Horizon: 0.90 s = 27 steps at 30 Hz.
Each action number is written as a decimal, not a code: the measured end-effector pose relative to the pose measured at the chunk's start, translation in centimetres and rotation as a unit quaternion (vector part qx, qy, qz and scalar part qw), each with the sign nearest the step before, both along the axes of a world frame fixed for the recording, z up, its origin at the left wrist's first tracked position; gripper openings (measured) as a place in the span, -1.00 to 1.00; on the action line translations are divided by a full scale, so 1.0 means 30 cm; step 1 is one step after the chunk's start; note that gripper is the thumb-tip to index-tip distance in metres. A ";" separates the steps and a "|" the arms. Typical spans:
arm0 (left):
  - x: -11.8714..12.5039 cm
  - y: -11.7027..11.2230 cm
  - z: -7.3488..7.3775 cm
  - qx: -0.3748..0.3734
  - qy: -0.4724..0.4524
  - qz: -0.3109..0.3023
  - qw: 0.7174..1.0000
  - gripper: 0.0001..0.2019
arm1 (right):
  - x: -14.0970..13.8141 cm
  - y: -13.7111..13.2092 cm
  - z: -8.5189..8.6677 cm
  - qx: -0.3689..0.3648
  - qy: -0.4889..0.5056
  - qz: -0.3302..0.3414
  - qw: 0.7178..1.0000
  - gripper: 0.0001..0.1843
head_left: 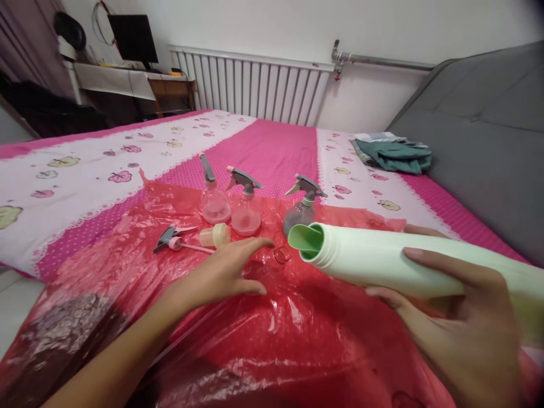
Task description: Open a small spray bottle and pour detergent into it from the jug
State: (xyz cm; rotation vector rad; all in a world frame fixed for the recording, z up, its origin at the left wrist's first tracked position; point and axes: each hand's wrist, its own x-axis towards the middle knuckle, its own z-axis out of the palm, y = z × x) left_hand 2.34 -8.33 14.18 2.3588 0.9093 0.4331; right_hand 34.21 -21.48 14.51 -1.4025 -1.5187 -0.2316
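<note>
My right hand is wrapped round a large pale green bottle, held tilted on its side with its open spout pointing left. My left hand reaches forward over the red plastic sheet, fingers stretched out and holding nothing. Just past its fingertips lies a small clear open bottle on the sheet. To the left of that hand lie a detached grey spray head with a pink tube and a small cream bottle. Three small spray bottles stand behind.
The red sheet covers a bed with a pink and white patterned spread. A grey headboard rises at the right, with folded green clothes beside it. A white radiator and a desk with a monitor stand at the back.
</note>
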 end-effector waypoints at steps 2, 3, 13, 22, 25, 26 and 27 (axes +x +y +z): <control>-0.006 0.002 -0.005 0.001 -0.006 -0.007 1.000 -0.25 | 0.007 0.004 0.000 -0.003 -0.032 0.009 0.999 -0.48; -0.009 0.002 -0.008 0.002 -0.008 -0.008 1.000 -0.24 | 0.011 0.005 0.002 -0.002 -0.057 0.011 0.998 -0.53; 0.005 -0.008 -0.009 0.002 -0.001 -0.005 1.000 -0.17 | 0.030 0.006 0.050 0.038 -0.184 0.039 0.981 -0.72; 0.008 -0.014 -0.005 0.007 0.010 -0.003 1.000 -0.17 | 0.017 -0.004 0.057 0.032 -0.175 0.073 0.981 -0.73; 0.005 -0.012 -0.011 0.006 0.017 0.002 1.000 -0.14 | 0.018 -0.010 0.062 0.027 -0.175 0.078 0.981 -0.71; 0.004 -0.011 -0.012 0.005 0.018 0.003 1.000 -0.13 | 0.018 -0.012 0.065 0.027 -0.177 0.081 0.980 -0.71; 0.003 -0.010 -0.014 0.004 0.017 0.004 1.000 -0.13 | 0.018 -0.014 0.069 0.022 -0.178 0.085 0.980 -0.71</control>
